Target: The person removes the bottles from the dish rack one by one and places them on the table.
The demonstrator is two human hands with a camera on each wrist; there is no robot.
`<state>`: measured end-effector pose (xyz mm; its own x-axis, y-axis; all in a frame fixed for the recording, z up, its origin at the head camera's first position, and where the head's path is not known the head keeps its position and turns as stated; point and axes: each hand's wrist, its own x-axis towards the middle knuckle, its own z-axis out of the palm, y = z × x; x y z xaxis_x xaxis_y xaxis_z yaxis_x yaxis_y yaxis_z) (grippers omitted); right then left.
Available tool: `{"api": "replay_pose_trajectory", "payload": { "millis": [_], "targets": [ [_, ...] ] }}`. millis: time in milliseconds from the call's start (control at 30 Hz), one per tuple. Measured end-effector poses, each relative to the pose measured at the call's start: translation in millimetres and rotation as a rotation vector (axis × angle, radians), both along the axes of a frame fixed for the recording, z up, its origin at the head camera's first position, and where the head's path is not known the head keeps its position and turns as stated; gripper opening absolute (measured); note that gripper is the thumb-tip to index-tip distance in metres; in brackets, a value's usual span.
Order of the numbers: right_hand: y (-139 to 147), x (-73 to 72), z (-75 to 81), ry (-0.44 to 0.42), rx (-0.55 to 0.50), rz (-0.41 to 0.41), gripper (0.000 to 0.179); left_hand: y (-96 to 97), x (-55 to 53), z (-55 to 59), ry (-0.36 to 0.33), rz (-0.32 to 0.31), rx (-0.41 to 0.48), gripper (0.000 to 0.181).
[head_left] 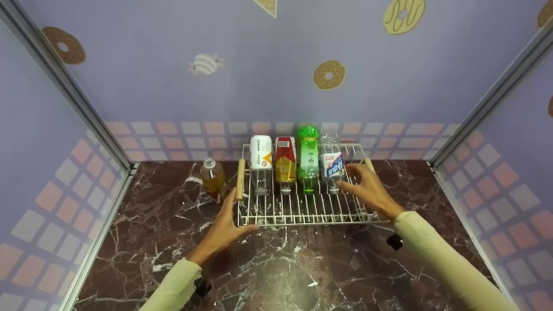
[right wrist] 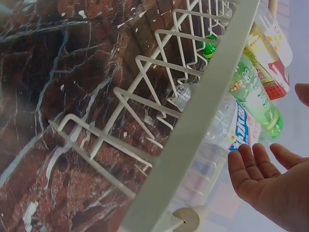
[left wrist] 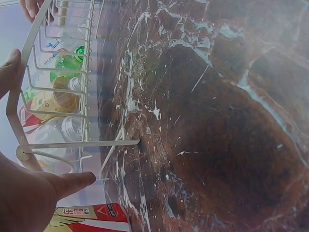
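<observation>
- Desk (head_left: 268, 276) of dark red-brown marble pattern with pale veins spreads nearest me.
- My left hand (head_left: 224, 233) is unclenched, fingers straight, at the near left corner of a white wire rack (head_left: 302, 224) with pale wooden handles; my thumb seems to touch its front rail.
- My right hand (head_left: 369, 190) grasps nothing: fingers loosely bent beside a clear plastic bottle with a blue-and-white label (head_left: 333, 166), rightmost in the rack; contact I cannot tell.
- Outside the rack, to its left, a plastic bottle of amber liquid (head_left: 214, 179) stands upright.
- Leftward along the rack lie a green plastic bottle (head_left: 308, 157), a red-and-gold-labelled bottle (head_left: 285, 162) and a clear bottle with a white label (head_left: 261, 151), necks toward me.
- By my judgement, loading is mostly done: four bottles in, only the amber one left.
- Behind rises a lilac wall (head_left: 268, 95) with printed sweets.
</observation>
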<state>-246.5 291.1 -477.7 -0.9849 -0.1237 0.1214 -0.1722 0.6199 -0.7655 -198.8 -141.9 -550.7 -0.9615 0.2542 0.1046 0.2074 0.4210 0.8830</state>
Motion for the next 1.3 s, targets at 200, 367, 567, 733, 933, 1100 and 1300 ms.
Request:
{"api": "replay_pose_trajectory", "payload": {
  "millis": [200, 367, 567, 733, 933, 1100, 1300],
  "targets": [
    [-2, -14.5, -2.9, -0.080, -0.042, -0.023, 0.084, 1.9, 1.2, -0.6, -0.032, 0.012, 0.001, 0.140],
    [-6, -27.6, -5.5, -0.113, -0.081, -0.032, 0.083, 7.0, 1.5, -2.2, -0.043, 0.013, 0.038, 0.136],
    [-12, -42.4, -8.0, -0.129, -0.091, -0.035, 0.089, 10.0, 2.6, -4.0, -0.066, 0.027, 0.070, 0.138],
    [-13, -52.4, -9.1, -0.147, -0.033, -0.036, 0.100, 11.4, 3.0, -5.8, -0.083, 0.039, 0.088, 0.136],
    [-13, -59.4, -6.8, -0.178, -0.023, -0.035, 0.101, 12.8, 3.0, -5.1, -0.099, 0.039, 0.100, 0.136],
    [-13, -62.2, -2.4, -0.228, -0.030, -0.020, 0.106, 12.8, 3.1, -6.2, -0.091, 0.048, 0.112, 0.135],
    [-12, -65.6, -1.4, -0.261, -0.024, -0.012, 0.108, 12.9, 4.1, -8.7, -0.102, 0.029, 0.134, 0.135]
  ]
}}
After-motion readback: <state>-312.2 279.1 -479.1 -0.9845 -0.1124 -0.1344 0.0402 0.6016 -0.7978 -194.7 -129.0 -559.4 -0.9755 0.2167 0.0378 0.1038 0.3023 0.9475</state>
